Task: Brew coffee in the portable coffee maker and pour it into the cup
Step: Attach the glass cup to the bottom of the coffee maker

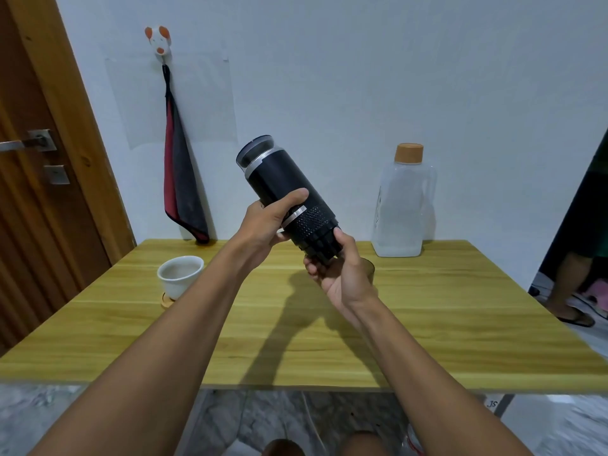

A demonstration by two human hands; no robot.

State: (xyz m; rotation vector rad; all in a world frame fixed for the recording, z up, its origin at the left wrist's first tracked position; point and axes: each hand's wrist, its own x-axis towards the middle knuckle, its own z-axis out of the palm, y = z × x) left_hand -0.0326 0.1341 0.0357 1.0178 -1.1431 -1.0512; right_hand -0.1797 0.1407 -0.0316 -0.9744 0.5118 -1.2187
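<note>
I hold the black cylindrical portable coffee maker tilted in the air above the wooden table, its clear-lidded top pointing up and left. My left hand grips its middle, thumb over the silver ring. My right hand curls round the ribbed black bottom section. A white cup stands on a wooden coaster at the table's left. A dark glass shows partly behind my right hand.
A clear plastic water bottle with an orange cap stands at the table's back right against the wall. A red and grey cloth hangs from a wall hook. A wooden door is on the left. Another person's legs stand at the right edge.
</note>
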